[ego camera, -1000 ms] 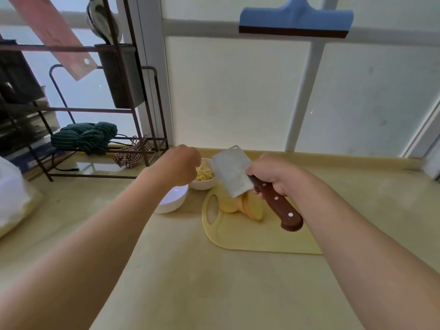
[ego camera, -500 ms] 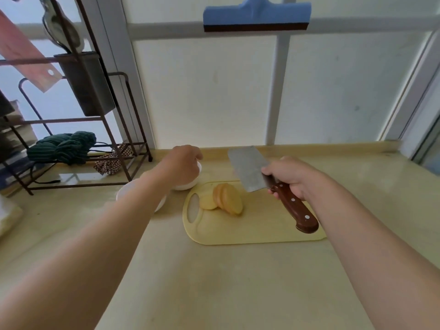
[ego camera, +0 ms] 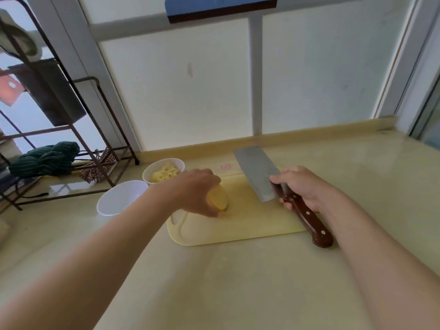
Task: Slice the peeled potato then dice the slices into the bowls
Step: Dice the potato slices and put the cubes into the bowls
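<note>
Left hand reaches over the left part of the yellow cutting board, fingers curled down over a stack of potato slices, thumb on the near side; it grips them. The slices sit on the board near its handle hole, mostly hidden under the hand, with only the yellow cut face showing.

Right hand is wrapped round the cleaver where the brown riveted handle meets the blade, fingertips on the blade's flat. The blade points away and left over the board's far right part; cannot tell whether it touches the board. The handle's butt sticks out past the board's near edge, over the table.

Two white bowls stand just left of the board. The far bowl holds diced potato. The near bowl shows only a white inside, and the left forearm crosses its right edge. The bowls look to be touching or nearly so.

Far left, a dark metal rack stands on the table with a green cloth on its lower shelf. Frosted window panels run behind the table, and a blue-edged tool hangs at the top.
</note>
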Action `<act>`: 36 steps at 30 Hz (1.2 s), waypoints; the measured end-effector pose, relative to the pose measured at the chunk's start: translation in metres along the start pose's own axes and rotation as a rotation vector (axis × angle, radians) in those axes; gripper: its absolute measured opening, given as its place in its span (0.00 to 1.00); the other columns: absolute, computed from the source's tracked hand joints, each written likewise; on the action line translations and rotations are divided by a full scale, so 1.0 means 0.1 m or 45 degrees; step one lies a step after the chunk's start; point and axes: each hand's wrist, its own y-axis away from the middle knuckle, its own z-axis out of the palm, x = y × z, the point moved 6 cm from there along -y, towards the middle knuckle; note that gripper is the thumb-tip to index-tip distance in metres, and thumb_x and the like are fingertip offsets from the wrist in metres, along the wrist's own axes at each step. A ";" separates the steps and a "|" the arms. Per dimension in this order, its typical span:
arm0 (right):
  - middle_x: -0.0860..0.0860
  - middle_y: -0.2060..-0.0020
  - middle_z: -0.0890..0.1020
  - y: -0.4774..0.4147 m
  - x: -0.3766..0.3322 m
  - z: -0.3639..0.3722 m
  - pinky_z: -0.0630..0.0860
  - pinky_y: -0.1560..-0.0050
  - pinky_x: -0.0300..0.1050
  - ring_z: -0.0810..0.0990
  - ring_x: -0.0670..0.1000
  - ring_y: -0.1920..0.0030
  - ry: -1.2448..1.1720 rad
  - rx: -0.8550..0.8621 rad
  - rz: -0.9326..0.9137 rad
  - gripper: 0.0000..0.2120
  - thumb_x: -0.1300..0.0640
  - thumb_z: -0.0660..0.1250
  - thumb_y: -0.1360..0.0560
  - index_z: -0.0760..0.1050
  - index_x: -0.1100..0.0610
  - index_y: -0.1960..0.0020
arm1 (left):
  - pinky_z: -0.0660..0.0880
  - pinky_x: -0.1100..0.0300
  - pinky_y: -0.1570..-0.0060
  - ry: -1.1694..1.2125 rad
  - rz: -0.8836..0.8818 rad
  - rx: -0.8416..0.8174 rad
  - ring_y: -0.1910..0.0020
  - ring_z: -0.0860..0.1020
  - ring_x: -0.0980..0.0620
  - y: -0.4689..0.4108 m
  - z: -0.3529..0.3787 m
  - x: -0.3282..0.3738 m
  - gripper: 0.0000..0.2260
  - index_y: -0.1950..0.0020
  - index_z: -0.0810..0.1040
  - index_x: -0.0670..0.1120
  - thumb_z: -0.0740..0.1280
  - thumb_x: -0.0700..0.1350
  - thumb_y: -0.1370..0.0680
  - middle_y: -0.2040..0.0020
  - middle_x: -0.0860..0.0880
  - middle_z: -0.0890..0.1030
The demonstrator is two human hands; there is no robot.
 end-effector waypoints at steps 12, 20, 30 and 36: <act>0.59 0.65 0.76 0.02 0.03 -0.01 0.67 0.81 0.40 0.73 0.53 0.75 -0.020 -0.011 -0.028 0.04 0.62 0.67 0.18 0.73 0.63 0.47 | 0.72 0.56 0.48 -0.123 -0.045 0.022 0.48 0.71 0.52 -0.04 -0.09 0.11 0.33 0.39 0.69 0.48 0.73 0.64 0.36 0.45 0.52 0.72; 0.58 0.66 0.74 -0.02 0.02 -0.07 0.67 0.81 0.41 0.72 0.53 0.75 -0.171 -0.020 -0.017 0.05 0.63 0.67 0.19 0.73 0.64 0.52 | 0.66 0.59 0.46 0.344 -0.080 0.265 0.43 0.67 0.54 0.05 -0.34 0.25 0.37 0.31 0.65 0.50 0.76 0.61 0.34 0.35 0.54 0.68; 0.56 0.67 0.73 -0.05 -0.01 -0.49 0.64 0.82 0.40 0.70 0.49 0.77 -0.351 0.101 -0.047 0.07 0.60 0.64 0.19 0.72 0.63 0.53 | 0.70 0.52 0.38 0.405 0.026 0.263 0.36 0.70 0.47 -0.28 0.07 0.90 0.30 0.31 0.69 0.47 0.67 0.63 0.26 0.37 0.48 0.72; 0.57 0.71 0.73 -0.09 0.04 -0.51 0.64 0.82 0.39 0.70 0.50 0.78 -0.279 0.136 -0.018 0.09 0.61 0.64 0.20 0.73 0.63 0.57 | 0.71 0.56 0.37 0.531 0.317 0.438 0.37 0.74 0.49 -0.33 0.11 0.98 0.19 0.36 0.79 0.48 0.69 0.54 0.24 0.35 0.49 0.75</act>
